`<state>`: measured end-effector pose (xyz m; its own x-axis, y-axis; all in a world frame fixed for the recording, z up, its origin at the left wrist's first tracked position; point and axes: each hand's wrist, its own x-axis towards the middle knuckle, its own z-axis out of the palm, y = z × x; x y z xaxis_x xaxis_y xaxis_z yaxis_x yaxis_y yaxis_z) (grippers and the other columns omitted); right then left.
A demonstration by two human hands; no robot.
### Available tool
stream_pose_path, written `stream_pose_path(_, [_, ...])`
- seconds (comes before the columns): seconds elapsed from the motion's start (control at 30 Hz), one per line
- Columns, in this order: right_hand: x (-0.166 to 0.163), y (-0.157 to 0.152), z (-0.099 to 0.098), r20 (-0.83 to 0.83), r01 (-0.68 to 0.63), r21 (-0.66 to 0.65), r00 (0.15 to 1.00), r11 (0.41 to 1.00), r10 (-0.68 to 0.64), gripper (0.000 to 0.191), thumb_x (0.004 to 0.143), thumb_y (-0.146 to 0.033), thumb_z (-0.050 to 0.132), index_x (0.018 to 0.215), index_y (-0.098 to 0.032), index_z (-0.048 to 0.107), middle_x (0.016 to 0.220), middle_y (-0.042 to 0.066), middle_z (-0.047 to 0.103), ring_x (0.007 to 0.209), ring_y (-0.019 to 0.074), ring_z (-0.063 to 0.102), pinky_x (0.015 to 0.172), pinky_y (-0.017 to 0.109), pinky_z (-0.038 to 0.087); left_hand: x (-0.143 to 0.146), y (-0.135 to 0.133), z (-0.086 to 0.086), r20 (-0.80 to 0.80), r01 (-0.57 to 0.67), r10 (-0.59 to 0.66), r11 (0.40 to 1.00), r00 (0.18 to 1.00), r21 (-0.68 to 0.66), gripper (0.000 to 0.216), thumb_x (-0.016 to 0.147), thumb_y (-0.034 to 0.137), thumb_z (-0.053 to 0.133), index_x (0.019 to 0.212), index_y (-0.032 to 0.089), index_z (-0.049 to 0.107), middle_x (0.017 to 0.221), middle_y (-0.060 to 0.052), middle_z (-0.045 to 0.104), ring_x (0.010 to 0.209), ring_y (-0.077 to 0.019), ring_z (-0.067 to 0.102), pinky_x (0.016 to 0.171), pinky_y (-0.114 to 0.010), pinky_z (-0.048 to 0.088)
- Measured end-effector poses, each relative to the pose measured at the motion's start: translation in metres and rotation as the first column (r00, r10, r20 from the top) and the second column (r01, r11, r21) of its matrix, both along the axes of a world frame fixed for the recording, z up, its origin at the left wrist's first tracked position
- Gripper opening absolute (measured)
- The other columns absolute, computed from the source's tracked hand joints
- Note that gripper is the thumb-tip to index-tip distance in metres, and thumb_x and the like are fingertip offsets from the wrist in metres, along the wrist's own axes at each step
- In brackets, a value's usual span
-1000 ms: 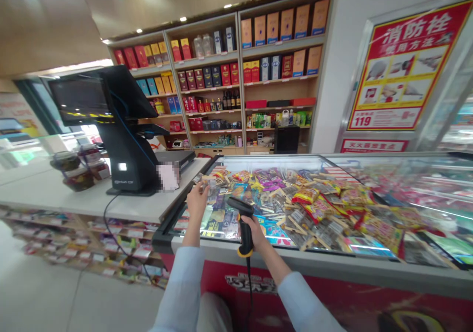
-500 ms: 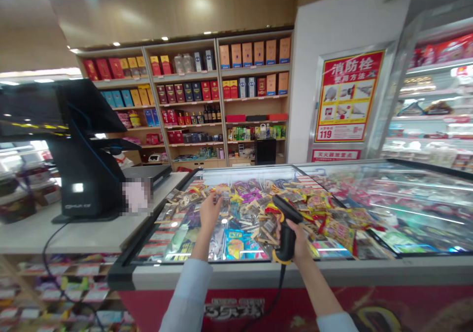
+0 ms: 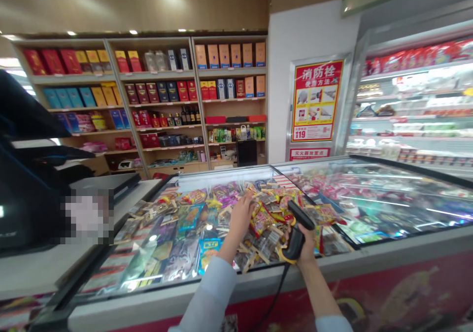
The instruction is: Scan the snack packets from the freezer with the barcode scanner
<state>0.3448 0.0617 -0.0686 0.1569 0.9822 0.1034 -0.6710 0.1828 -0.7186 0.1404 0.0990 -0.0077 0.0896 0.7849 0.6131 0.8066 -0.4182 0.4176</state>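
My right hand (image 3: 307, 243) is wrapped around the grip of a black and yellow handheld barcode scanner (image 3: 295, 241), its head tilted up to the left and its cable hanging down. To the left, my left hand (image 3: 242, 210) reaches over a heap of small snack packets, fingers stretched forward and apart from the scanner. Nearest its fingertips is a red and yellow packet (image 3: 261, 218); whether they touch cannot be made out. Brown and clear packets (image 3: 268, 243) lie heaped between both hands on the glass top of a chest freezer (image 3: 155, 292).
A counter (image 3: 33, 268) with a black checkout terminal (image 3: 25, 174) stands at the left. Behind the freezer are shelves of boxed bottles (image 3: 160, 93). A red fire-hydrant sign (image 3: 317, 100) hangs on the wall, and a lit refrigerated display (image 3: 417, 110) stands at the right.
The view has turned to the right. My left hand has moved right over the packets, closer to the scanner. My right hand keeps its hold on the scanner.
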Motion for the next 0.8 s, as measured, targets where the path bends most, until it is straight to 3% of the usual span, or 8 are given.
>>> stream_pose_path(0.07, [-0.003, 0.006, -0.006, -0.005, 0.013, -0.025, 1.000, 1.000, -0.013, 0.036, 0.064, -0.051, 0.077, 0.074, -0.021, 0.060, 0.057, -0.002, 0.059, 0.042, 0.0122, 0.052, 0.033, 0.022, 0.042, 0.003, 0.000, -0.014, -0.064, 0.061, -0.060, 0.998, 0.996, 0.013, 0.043, 0.099, 0.034, 0.045, 0.141, 0.024, 0.052, 0.141, -0.009, 0.060, 0.132, -0.0236, 0.054, 0.114, -0.045, 0.040])
stream_pose_path(0.2, [-0.002, 0.012, -0.011, 0.062, -0.056, -0.115, 0.996, 0.992, 0.063, 0.038, 0.064, -0.051, 0.078, 0.072, -0.019, 0.060, 0.053, -0.002, 0.059, 0.038, 0.0127, 0.051, 0.033, 0.024, 0.043, -0.001, -0.004, -0.027, -0.058, -0.005, 0.006, 1.000, 0.998, 0.010, 0.044, 0.100, 0.042, 0.043, 0.139, 0.024, 0.054, 0.147, -0.010, 0.055, 0.139, -0.0253, 0.046, 0.120, -0.053, 0.028])
stream_pose_path(0.4, [0.001, 0.010, -0.008, 0.062, -0.069, -0.109, 0.995, 0.992, 0.076, 0.035, 0.064, -0.048, 0.077, 0.078, -0.020, 0.061, 0.058, -0.003, 0.060, 0.040, 0.0132, 0.054, 0.034, 0.024, 0.044, 0.002, -0.006, -0.021, -0.069, 0.006, -0.013, 0.995, 0.998, -0.097, 0.045, 0.099, 0.046, 0.044, 0.137, 0.026, 0.056, 0.147, -0.007, 0.055, 0.140, -0.0248, 0.044, 0.122, -0.053, 0.024])
stream_pose_path(0.8, [0.003, 0.009, -0.006, 0.053, -0.028, -0.112, 0.998, 0.993, 0.035, 0.030, 0.062, -0.044, 0.074, 0.076, -0.021, 0.063, 0.059, -0.002, 0.057, 0.047, 0.0161, 0.058, 0.040, 0.027, 0.046, 0.006, -0.012, -0.012, -0.056, 0.000, -0.007, 0.993, 0.998, -0.121, 0.047, 0.100, 0.050, 0.039, 0.137, 0.025, 0.056, 0.148, -0.007, 0.054, 0.142, -0.0242, 0.042, 0.124, -0.054, 0.020])
